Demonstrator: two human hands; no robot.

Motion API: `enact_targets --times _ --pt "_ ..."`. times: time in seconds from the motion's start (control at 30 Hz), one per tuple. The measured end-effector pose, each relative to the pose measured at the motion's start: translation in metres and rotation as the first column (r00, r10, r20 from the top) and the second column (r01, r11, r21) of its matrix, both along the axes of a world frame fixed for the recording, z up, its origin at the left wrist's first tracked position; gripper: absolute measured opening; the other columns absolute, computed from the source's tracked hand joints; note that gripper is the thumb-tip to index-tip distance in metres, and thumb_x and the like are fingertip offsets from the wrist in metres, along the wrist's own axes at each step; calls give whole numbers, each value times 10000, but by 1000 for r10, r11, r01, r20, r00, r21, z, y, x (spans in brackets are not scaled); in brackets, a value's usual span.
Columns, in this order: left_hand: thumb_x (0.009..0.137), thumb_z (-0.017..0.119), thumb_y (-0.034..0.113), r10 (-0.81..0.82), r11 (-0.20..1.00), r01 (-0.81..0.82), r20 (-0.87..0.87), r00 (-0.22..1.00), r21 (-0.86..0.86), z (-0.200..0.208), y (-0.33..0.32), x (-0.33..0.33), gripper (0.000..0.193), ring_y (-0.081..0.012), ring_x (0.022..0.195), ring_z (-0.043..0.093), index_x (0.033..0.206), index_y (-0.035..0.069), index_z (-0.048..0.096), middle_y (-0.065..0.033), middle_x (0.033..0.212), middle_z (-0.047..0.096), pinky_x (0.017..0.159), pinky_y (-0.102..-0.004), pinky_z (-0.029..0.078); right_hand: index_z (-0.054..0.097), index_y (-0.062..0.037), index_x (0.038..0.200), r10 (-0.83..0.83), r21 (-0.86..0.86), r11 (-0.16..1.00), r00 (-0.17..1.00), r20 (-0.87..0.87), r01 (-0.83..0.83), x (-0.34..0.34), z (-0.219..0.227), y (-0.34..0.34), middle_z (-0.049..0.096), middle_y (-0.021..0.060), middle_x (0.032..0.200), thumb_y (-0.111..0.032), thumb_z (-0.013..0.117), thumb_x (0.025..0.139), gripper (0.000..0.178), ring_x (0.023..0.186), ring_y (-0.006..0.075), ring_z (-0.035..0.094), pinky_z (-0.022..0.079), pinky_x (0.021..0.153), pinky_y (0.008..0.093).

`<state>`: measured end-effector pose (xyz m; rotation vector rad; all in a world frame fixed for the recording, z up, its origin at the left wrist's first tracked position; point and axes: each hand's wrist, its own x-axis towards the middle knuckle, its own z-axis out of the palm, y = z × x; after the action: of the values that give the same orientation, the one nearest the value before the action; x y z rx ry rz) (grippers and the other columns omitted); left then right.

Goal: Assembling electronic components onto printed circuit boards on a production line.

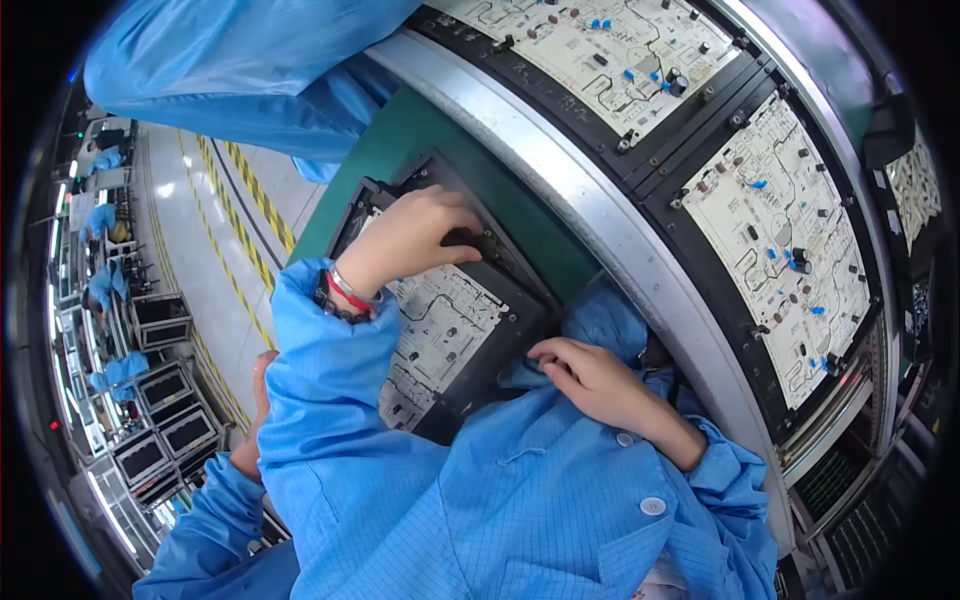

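My left hand (410,235), with a red band at the wrist, reaches over a black carrier frame (520,320). Its fingers curl down at the frame's far bar, thumb apart below them; the fingertips are partly hidden. Inside this frame lies a pale circuit board (445,335) with dark printed traces, part of it covered by my left forearm and sleeve. A second black frame (430,165) edge shows just behind it. My right hand (600,390) hovers in front of my body, near the frame's right corner. Its fingers are loosely bent, with nothing visible in them.
Beyond a curved metal rail (560,150) stand populated circuit boards (790,240) in black carriers. A green surface (510,215) lies under the frames. At the left are another person's arm (215,510) and a floor with yellow-black stripes (255,195); a blue-clothed person (250,70) is at upper left.
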<state>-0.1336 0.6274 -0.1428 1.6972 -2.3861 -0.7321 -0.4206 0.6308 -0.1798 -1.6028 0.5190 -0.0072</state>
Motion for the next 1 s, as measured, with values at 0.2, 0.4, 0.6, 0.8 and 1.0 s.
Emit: enact_targets --times 0.2,0.4,0.6,0.8,1.0 --pt "733 699 186 41 972 -14 -111 993 233 -12 1 6 232 -288 854 577 856 -6 660 -133 865 600 769 -353 467 560 -26 1064 -17 30 999 998 -63 19 -1 -7 2 616 158 1027 -158 481 902 223 920 330 605 485 778 365" --pt "726 684 238 3 994 9 -111 994 106 -19 9 1 221 -280 854 573 809 37 645 -106 851 589 745 -369 457 572 -18 1060 -4 -1 1000 999 -47 4 -3 -14 9 630 144 976 -130 493 899 212 881 264 620 482 742 329" --pt "752 625 273 -66 964 84 79 995 -251 -18 34 -11 285 -300 923 544 896 38 552 -119 922 542 821 -382 453 578 -8 1063 -31 -15 999 999 -38 31 -10 -24 11 643 137 927 -117 493 905 210 859 231 635 482 721 305" --pt "739 610 285 -190 905 234 156 969 -354 44 42 -17 315 -295 713 535 865 12 520 -127 829 501 634 -371 441 577 -7 1055 -21 -38 999 999 -31 19 -21 -31 13 641 143 913 -137 469 915 220 850 257 628 477 730 329" --pt "857 480 431 -301 825 373 229 926 -424 118 59 -31 433 -263 537 495 777 6 508 -105 676 459 475 -349 400 573 -12 1046 -28 -39 999 1000 -1 28 -26 -22 21 635 134 881 -138 460 913 215 811 252 614 468 721 328"
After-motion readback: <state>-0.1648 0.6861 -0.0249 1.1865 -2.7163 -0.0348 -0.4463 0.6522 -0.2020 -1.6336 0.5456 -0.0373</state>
